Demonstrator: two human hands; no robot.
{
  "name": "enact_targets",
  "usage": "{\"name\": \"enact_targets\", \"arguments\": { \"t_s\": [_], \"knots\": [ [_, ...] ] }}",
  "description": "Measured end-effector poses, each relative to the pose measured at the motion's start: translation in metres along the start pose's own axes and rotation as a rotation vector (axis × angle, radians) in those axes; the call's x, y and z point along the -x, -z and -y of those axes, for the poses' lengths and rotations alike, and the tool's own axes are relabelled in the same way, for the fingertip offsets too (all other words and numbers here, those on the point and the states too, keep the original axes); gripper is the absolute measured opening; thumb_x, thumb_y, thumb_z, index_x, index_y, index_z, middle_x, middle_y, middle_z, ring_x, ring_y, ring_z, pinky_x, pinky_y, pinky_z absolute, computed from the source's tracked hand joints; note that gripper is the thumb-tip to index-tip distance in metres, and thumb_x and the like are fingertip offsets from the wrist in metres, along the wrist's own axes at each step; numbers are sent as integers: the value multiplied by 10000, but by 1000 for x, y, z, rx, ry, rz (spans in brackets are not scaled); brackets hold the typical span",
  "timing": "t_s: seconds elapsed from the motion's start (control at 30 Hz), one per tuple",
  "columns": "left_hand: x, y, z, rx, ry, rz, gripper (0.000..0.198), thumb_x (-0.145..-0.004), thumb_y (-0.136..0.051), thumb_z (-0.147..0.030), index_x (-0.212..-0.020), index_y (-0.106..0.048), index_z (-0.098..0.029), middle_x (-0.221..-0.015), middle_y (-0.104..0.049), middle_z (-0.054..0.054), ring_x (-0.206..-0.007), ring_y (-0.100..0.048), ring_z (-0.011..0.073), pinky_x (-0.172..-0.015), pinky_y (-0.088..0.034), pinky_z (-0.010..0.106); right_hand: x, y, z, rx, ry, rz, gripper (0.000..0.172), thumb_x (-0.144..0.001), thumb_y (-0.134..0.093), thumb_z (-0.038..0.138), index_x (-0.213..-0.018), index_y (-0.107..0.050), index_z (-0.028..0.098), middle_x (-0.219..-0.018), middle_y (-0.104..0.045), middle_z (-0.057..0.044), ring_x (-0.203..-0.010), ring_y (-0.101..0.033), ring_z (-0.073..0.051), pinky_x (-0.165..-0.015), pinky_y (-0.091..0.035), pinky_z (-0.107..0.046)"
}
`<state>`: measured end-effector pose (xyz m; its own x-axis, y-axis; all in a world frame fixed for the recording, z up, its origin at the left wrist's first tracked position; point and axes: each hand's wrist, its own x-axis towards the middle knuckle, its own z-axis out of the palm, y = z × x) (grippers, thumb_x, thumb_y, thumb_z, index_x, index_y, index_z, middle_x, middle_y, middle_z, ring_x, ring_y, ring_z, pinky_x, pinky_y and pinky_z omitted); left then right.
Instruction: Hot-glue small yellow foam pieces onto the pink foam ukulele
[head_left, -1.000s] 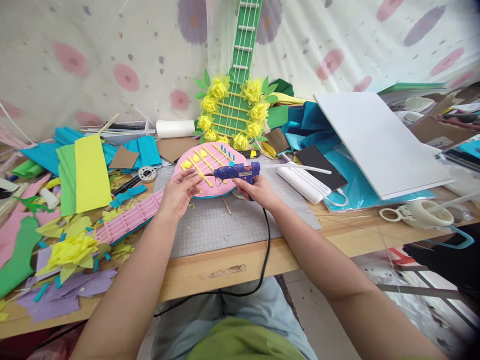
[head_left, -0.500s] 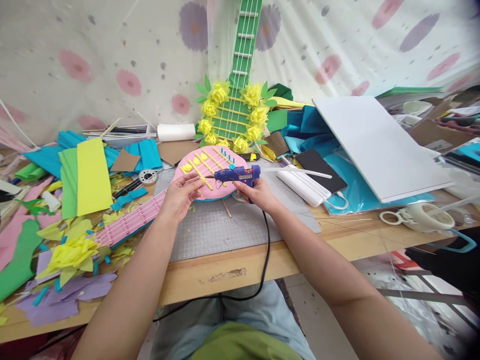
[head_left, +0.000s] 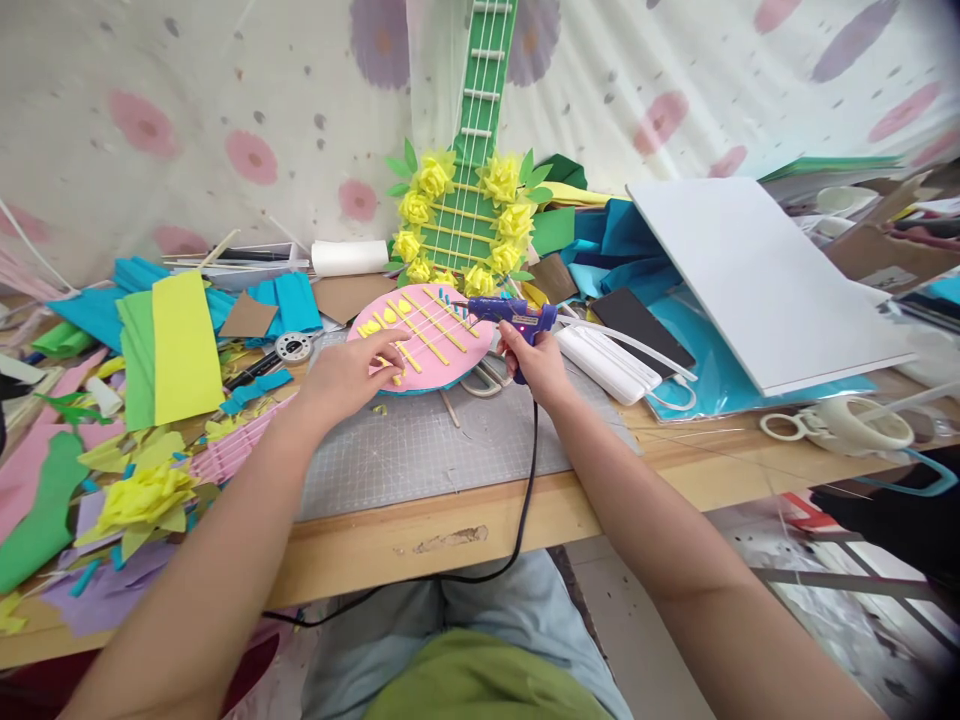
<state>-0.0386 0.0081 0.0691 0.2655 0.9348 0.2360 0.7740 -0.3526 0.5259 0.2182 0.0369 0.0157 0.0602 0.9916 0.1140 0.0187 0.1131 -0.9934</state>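
Note:
A blue hot glue gun is gripped in my right hand, its nozzle pointing left over the pink paper guitar. A white glue stick trails from its back end. My left hand is at the left edge of the guitar's body, its fingers curled and drawn together beside a yellow strip; what lies between the fingertips is hidden. Yellow strips, white strings and small blue pieces cover the body. The guitar's pink neck runs left, partly hidden under my left forearm.
A green guitar with yellow flowers leans at the back. Paper scraps and a yellow flower crowd the left. Scissors lie on the cutting mat. A white board and a tape dispenser sit right. The black cord hangs over the table edge.
The glue gun has moved up and right, away from my left hand. My left hand has left the nozzle tip and lowered to the guitar's left edge.

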Motion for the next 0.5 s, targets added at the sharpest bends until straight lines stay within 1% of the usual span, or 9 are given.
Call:
{"name": "enact_targets", "arguments": {
  "t_s": [0.13,0.2,0.27,0.37,0.5],
  "knots": [
    [-12,13,-13,-297,-104,205,427,-780,-529,-179,-1190,-592,-280,-954,-726,-35,-899,-660,184,-774,-452,271,-4,5,1,-70,-4,-57,456,-673,-644,645,-655,-506,210,-534,-523,22,-402,-366,-56,-376,-324,-227],
    [-14,13,-16,-402,-129,249,407,-804,-501,-186,-1191,-590,-273,-1001,-722,-31,-927,-655,182,-775,-447,269,-5,6,2,-88,-6,-60,451,-671,-651,634,-654,-505,207,-541,-528,24,-397,-360,-51,-371,-321,-223],
    [-13,10,-16,-460,-133,229,387,-820,-487,-196,-1183,-594,-272,-1024,-719,-29,-946,-651,182,-759,-446,266,-5,7,2,-104,1,-57,441,-675,-657,618,-647,-506,205,-556,-537,22,-396,-363,-47,-370,-324,-223],
    [-8,3,-12,-460,-126,158,365,-837,-474,-211,-1177,-598,-264,-1037,-715,-30,-955,-650,176,-733,-446,264,-5,8,1,-109,2,-50,427,-691,-652,602,-644,-509,203,-552,-535,22,-393,-369,-48,-371,-325,-224],
    [-5,-4,-6,-435,-112,150,352,-839,-480,-204,-1163,-610,-248,-1021,-720,-26,-946,-655,169,-719,-450,266,-6,8,0,-93,-13,-52,424,-681,-655,607,-670,-508,210,-536,-528,30,-392,-370,-52,-371,-325,-224]
  ]
}}
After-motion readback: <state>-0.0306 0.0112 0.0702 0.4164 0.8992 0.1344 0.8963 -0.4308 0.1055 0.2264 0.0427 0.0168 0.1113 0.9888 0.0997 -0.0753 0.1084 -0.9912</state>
